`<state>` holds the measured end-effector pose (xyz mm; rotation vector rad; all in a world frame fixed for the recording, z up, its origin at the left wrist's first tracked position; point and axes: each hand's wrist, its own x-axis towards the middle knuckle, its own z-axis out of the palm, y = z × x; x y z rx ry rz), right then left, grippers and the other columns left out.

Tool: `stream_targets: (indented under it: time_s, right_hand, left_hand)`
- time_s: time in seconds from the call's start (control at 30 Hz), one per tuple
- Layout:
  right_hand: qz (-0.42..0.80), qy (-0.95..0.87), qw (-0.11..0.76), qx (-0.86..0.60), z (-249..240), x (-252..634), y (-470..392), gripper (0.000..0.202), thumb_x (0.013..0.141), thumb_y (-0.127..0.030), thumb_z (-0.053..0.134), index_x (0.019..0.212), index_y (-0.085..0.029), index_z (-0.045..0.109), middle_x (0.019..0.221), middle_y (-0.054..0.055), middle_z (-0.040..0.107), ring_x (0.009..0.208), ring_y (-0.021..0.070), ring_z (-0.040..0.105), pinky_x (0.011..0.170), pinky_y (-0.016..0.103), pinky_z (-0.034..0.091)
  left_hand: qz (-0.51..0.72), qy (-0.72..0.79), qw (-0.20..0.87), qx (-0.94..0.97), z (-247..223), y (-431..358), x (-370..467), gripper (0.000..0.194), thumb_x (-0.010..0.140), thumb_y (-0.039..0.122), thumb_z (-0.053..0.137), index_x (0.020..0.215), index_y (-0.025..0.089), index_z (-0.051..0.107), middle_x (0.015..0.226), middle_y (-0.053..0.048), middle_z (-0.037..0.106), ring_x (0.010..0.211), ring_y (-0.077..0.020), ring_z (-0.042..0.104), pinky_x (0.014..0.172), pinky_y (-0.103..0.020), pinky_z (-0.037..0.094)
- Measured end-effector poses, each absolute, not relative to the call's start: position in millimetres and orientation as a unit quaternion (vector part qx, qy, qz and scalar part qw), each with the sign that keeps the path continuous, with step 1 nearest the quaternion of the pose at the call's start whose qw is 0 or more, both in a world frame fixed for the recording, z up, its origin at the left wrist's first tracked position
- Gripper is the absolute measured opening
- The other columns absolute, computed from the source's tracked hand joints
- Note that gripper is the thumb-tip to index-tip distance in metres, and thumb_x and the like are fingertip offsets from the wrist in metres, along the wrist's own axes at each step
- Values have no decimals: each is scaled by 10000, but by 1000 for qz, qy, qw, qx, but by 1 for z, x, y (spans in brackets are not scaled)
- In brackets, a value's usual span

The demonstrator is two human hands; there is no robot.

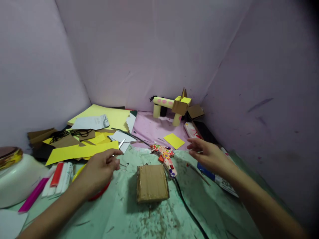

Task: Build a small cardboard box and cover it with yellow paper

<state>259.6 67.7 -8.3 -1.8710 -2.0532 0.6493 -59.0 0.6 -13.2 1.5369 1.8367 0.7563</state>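
Observation:
My left hand (103, 169) hovers over scissors, its fingers loosely bent and nothing visible between them. The scissors' blade (121, 143) shows beyond my fingers, and their red handle (101, 193) peeks out below my wrist; the middle is hidden. My right hand (208, 154) is open on the other side, fingers apart, above a blue and white box (208, 171). Between my hands sits a small cardboard box (153, 183), touched by neither. Just behind it lies a flower-patterned glue gun (166, 157) with a black cord.
A yellow paper giraffe-like model (166, 103) stands at the back. Yellow paper (82, 151), cardboard scraps and black string pile up at the left. Markers (57, 176) and a white pot (20, 179) are nearer. A yellow square (174, 141) lies behind the glue gun. Pale walls enclose the table.

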Motion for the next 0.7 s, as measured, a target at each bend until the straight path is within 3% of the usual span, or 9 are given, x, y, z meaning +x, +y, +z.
stream_targets:
  time_s: [0.13, 0.2, 0.33, 0.53, 0.6, 0.7]
  right_hand:
    - [170, -689, 45, -703, -7, 262, 127, 266, 823, -218, 653, 1062, -102, 646, 1020, 141, 691, 1006, 295, 642, 871, 387, 492]
    - [165, -679, 11, -715, -14, 256, 143, 245, 884, -291, 615, 1085, -150, 622, 1111, 84, 654, 994, 236, 636, 855, 423, 515]
    - [160, -647, -5, -746, -30, 241, 153, 281, 914, -309, 579, 1160, -173, 582, 1203, 84, 605, 1023, 230, 619, 859, 444, 521]
    - [232, -612, 90, -751, -40, 230, 157, 301, 915, -296, 580, 1190, -175, 563, 1202, 84, 601, 1004, 227, 626, 834, 432, 535]
    - [277, -616, 156, -721, -33, 229, 156, 296, 916, -282, 579, 1189, -169, 558, 1174, 80, 612, 963, 215, 639, 798, 413, 551]
    - [353, -626, 250, -649, -10, 225, 146, 252, 857, -133, 622, 1106, -141, 584, 1031, 65, 671, 867, 173, 663, 747, 313, 558]
  left_hand:
    - [254, 667, 217, 666, 11, 46, -45, 369, 732, 323, 493, 1001, 149, 675, 590, -16, 636, 537, -195, 577, 527, -282, 410]
    - [236, 647, 227, 689, 18, 75, -27, 344, 734, 257, 501, 991, 128, 689, 573, -24, 646, 548, -197, 606, 548, -279, 434]
    - [229, 627, 231, 708, 14, 125, 10, 296, 740, 167, 547, 986, 107, 699, 710, -66, 704, 619, -192, 643, 623, -285, 473]
    - [230, 605, 249, 721, -5, 144, 36, 166, 807, 203, 634, 949, 125, 667, 835, -46, 699, 769, -181, 653, 775, -367, 507]
    - [253, 599, 253, 716, -4, 142, 34, 231, 771, 200, 646, 984, 114, 669, 868, -73, 702, 822, -211, 653, 803, -382, 499]
    - [309, 593, 260, 696, 7, 133, 25, 459, 705, 233, 652, 1134, 72, 618, 1032, -153, 677, 946, -260, 626, 847, -379, 477]
